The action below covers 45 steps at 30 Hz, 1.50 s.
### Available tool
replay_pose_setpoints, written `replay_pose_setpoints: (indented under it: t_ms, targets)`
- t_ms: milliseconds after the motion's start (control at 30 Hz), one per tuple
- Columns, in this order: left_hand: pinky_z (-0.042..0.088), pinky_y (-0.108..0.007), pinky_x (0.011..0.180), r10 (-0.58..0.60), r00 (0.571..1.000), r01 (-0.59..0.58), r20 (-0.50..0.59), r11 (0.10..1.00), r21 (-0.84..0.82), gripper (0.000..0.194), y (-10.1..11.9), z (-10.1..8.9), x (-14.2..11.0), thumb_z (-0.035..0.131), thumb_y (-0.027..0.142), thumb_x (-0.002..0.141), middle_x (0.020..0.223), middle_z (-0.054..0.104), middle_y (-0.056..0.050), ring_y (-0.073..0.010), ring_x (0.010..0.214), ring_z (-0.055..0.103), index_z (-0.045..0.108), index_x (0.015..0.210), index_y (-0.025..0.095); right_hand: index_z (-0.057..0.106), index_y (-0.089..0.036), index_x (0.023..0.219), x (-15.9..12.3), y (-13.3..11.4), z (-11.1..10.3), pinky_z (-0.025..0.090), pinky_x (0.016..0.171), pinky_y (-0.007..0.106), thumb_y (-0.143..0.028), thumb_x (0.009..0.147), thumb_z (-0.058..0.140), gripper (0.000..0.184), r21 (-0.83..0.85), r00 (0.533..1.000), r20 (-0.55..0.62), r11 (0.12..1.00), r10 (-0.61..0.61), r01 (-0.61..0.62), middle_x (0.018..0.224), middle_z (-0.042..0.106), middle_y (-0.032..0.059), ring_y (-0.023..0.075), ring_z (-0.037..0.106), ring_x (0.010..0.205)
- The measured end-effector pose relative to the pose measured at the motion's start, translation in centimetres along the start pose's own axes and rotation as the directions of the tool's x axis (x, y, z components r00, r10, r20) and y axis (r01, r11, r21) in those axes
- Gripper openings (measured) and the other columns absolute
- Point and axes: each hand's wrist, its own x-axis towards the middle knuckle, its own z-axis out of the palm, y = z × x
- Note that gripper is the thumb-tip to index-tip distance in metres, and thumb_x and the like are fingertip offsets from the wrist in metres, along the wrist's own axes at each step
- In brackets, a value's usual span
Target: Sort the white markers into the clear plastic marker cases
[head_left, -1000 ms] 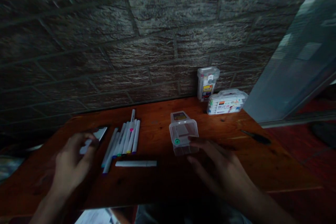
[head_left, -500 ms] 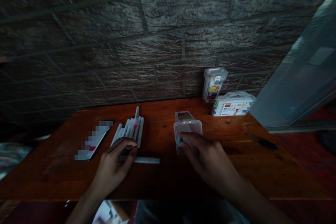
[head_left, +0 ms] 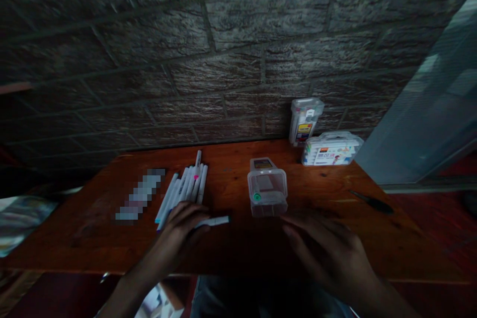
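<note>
My left hand [head_left: 182,223] is closed around a white marker [head_left: 216,220], whose dark-tipped end sticks out to the right just above the table. Directly behind it lies a pile of white markers [head_left: 184,184], one with a pink band on top. A clear plastic box [head_left: 269,209] stands in the middle, its mouth toward me. Inside it, at the left, a marker with a green end [head_left: 257,197] is visible. My right hand [head_left: 328,243] hovers to the right and in front of the box, fingers apart and a little blurred, holding nothing.
A tall clear marker case [head_left: 303,124] and a wide clear carry case [head_left: 331,149] stand at the back right near the brick wall [head_left: 238,69]. A dark-handled pointed tool [head_left: 374,203] lies at the right, a blurred-out flat object [head_left: 141,195] at the left.
My right hand has let go of the green-ended marker inside the box and drawn back to the right. My left hand has closed on the loose marker, which has turned slightly.
</note>
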Motion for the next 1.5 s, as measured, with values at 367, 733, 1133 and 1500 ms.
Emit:
replay_pose_setpoints:
  t_ms: [367,733,1133,1500]
  targets:
    - [0.058,-0.028,0.085,-0.095,0.964,0.032,-0.249,0.970,-0.243,0.022,3.7,-4.2,6.9,0.060,0.037,0.103,0.106,0.079,-0.003,-0.0211,0.093,0.075,0.073,0.116,0.025,0.073,-0.020,0.112,6.0,1.8,-3.4,0.057,0.060,0.022,-0.023,0.103,0.058,0.018,0.140,0.998,-0.016,0.988,0.060,-0.057,0.084,0.081,0.0012,0.0144,0.077,0.066]
    - [0.057,-0.028,0.078,0.245,0.914,-0.328,-0.323,0.914,-0.238,0.021,9.4,-3.8,18.9,0.066,0.030,0.101,0.099,0.078,-0.004,-0.0198,0.088,0.073,0.077,0.119,0.026,0.076,-0.019,0.109,12.3,6.1,-2.7,0.055,0.061,0.026,-0.046,0.096,0.069,0.031,0.539,0.957,-0.135,0.829,0.257,-0.147,0.079,0.077,0.0031,0.0157,0.069,0.069]
    - [0.052,-0.023,0.054,-0.247,0.858,-0.036,-0.451,0.846,-0.532,0.029,5.4,-3.0,16.3,0.070,0.040,0.093,0.073,0.078,-0.002,-0.0143,0.056,0.064,0.083,0.109,0.019,0.073,-0.018,0.121,10.7,9.5,-1.6,0.044,0.045,0.024,-0.051,0.090,0.073,0.044,0.753,0.875,-0.036,0.589,0.482,-0.293,0.094,0.083,0.0106,0.0156,0.066,0.060]
    - [0.065,-0.030,0.081,-0.195,0.872,0.243,-0.448,0.969,0.051,0.027,2.6,-0.4,-1.3,0.064,0.039,0.101,0.104,0.084,-0.006,-0.0239,0.086,0.082,0.081,0.115,0.022,0.074,-0.023,0.109,9.7,11.0,-1.0,0.043,0.047,0.026,-0.045,0.091,0.073,0.028,0.663,0.818,-0.162,0.675,0.552,-0.324,0.084,0.078,0.0048,0.0150,0.062,0.055]
